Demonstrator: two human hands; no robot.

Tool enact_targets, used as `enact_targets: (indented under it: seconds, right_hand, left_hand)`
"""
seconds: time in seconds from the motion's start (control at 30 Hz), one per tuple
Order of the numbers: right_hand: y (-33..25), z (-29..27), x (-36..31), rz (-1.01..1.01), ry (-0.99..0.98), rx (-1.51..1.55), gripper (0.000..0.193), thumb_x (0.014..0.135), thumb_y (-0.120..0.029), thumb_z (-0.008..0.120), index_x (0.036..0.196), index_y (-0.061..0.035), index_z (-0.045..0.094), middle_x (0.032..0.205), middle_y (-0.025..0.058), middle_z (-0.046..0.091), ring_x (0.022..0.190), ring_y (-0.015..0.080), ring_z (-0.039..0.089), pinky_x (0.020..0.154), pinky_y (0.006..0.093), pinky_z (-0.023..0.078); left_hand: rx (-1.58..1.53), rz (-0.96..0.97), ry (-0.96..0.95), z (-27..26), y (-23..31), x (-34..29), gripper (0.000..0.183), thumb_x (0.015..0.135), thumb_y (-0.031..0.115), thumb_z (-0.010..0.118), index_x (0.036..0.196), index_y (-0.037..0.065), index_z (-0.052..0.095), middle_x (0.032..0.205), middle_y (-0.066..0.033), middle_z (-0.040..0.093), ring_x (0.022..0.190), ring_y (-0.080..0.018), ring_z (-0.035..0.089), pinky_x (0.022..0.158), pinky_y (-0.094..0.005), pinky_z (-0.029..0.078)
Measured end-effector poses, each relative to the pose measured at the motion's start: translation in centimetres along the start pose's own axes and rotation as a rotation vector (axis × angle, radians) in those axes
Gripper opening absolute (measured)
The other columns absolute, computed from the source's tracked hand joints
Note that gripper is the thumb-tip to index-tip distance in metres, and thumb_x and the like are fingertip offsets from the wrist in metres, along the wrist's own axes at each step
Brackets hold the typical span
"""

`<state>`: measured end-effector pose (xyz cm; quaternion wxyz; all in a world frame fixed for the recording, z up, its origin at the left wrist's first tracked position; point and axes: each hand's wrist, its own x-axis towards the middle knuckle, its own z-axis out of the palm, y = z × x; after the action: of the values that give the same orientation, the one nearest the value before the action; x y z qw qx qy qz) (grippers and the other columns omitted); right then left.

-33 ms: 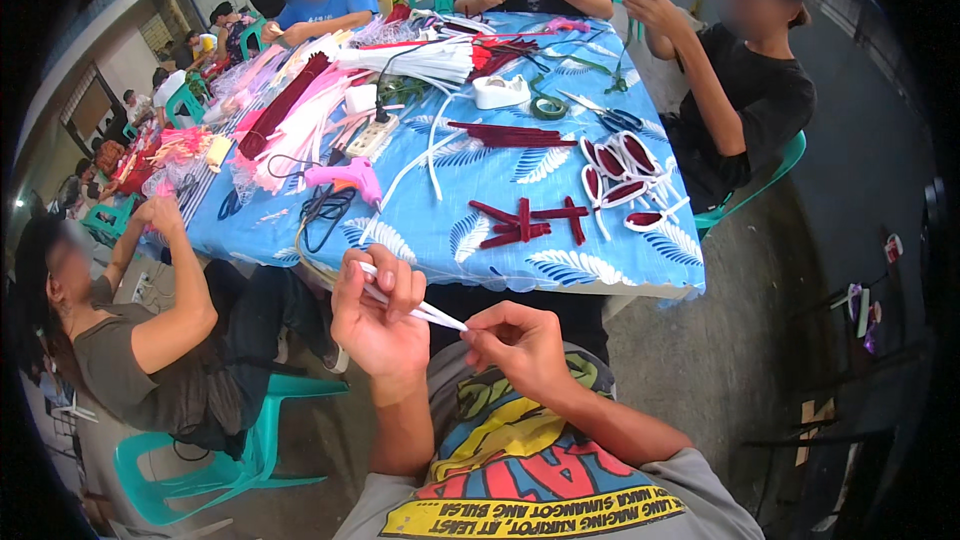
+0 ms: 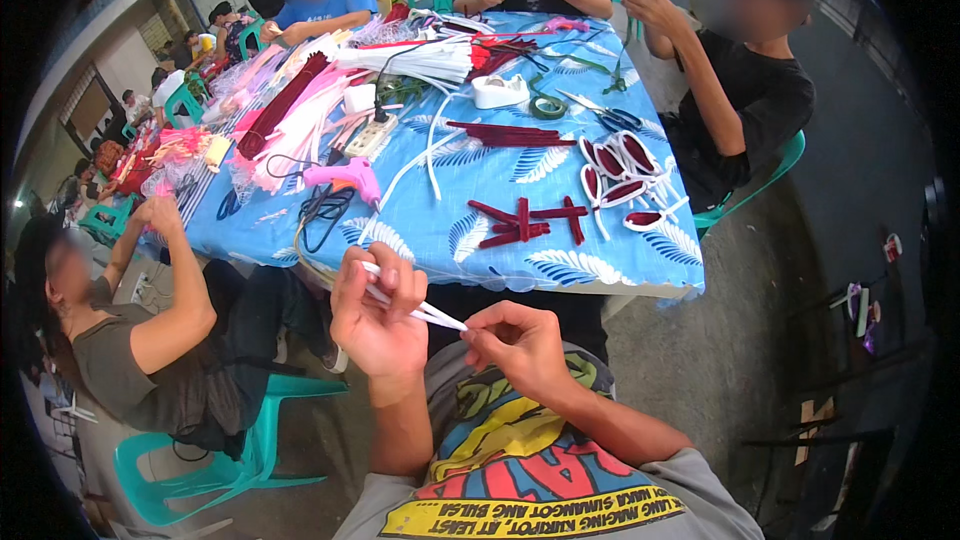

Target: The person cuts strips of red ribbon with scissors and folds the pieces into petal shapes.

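Observation:
White pipe cleaners (image 2: pixel 434 314), seemingly doubled or paired, stretch between my two hands just off the table's near edge. My left hand (image 2: pixel 385 330) has its fingers curled round them, palm toward me. At their other end, my right hand (image 2: pixel 522 342) pinches the tips between thumb and forefinger. Ahead on the table lie short dark red pipe cleaner pieces (image 2: pixel 520 224), some crossed. To their right sit several petal-like loops (image 2: pixel 620 170) of dark red edged in white. A row of longer dark red pipe cleaners (image 2: pixel 512 135) lies behind.
The table has a blue leaf-patterned cloth (image 2: pixel 420 230). On it are a pink glue gun (image 2: pixel 345 178), a power strip (image 2: pixel 371 136), a white tape dispenser (image 2: pixel 500 92), green tape (image 2: pixel 547 107), scissors (image 2: pixel 610 116) and pipe cleaner bundles (image 2: pixel 420 60). Co-workers sit around; a green chair (image 2: pixel 215 470) stands at left.

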<state>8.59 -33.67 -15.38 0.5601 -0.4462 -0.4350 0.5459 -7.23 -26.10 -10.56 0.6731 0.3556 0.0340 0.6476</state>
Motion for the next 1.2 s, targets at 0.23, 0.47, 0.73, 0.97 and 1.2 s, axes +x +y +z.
enact_targets:
  seconds: [0.23, 0.47, 0.73, 0.97, 1.2]
  right_hand:
    - [0.3, -2.8, 0.2, 0.108, -0.046, 0.201, 0.010, 0.090, 0.003, 0.071, 0.099, 0.0056, 0.074, 0.079, 0.0109, 0.072, 0.065, 0.0161, 0.069, 0.058, 0.0288, 0.056]
    - [1.1, -2.9, -0.1, 0.158, -0.128, 0.289, 0.010, 0.093, 0.002, 0.069, 0.100, 0.0063, 0.074, 0.079, 0.0115, 0.071, 0.065, 0.0157, 0.068, 0.058, 0.0292, 0.055]
    - [0.6, -2.3, -0.5, 0.201, -0.252, 0.215, 0.009, 0.097, -0.004, 0.067, 0.097, 0.0043, 0.069, 0.075, 0.0091, 0.068, 0.064, 0.0153, 0.066, 0.057, 0.0283, 0.051]
    - [0.5, -2.8, -0.4, 0.205, -0.289, 0.177, 0.011, 0.099, -0.008, 0.065, 0.097, 0.0028, 0.067, 0.075, 0.0093, 0.068, 0.064, 0.0163, 0.066, 0.057, 0.0292, 0.051]
    - [0.5, -2.9, -0.7, 0.206, -0.338, 0.184, 0.011, 0.100, -0.009, 0.064, 0.098, 0.0019, 0.067, 0.074, 0.0061, 0.068, 0.064, 0.0134, 0.064, 0.059, 0.0286, 0.049]
  left_hand:
    - [0.364, -0.092, -0.336, -0.5, 2.7, 0.1, 0.018, 0.090, 0.012, 0.075, 0.088, -0.002, 0.066, 0.099, -0.0218, 0.067, 0.092, -0.0297, 0.063, 0.082, -0.0436, 0.051]
    - [0.127, -0.084, -0.395, -0.7, 1.3, 0.1, 0.021, 0.086, 0.008, 0.081, 0.079, -0.001, 0.064, 0.086, -0.0146, 0.066, 0.081, -0.0273, 0.060, 0.066, -0.0409, 0.053]
    - [-0.002, -0.047, -0.172, -2.8, -0.6, 0.7, 0.028, 0.079, 0.007, 0.088, 0.082, 0.004, 0.060, 0.084, -0.0134, 0.069, 0.074, -0.0242, 0.061, 0.057, -0.0307, 0.054]
    - [-0.135, -0.030, -0.176, -2.8, -0.8, 0.7, 0.029, 0.082, -0.001, 0.083, 0.089, 0.006, 0.057, 0.083, -0.0078, 0.064, 0.082, -0.0202, 0.058, 0.066, -0.0283, 0.057]
    - [-0.255, -0.054, -0.221, -2.4, -0.9, 0.4, 0.028, 0.080, -0.005, 0.082, 0.092, 0.007, 0.059, 0.079, -0.0063, 0.061, 0.080, -0.0198, 0.056, 0.063, -0.0284, 0.055]
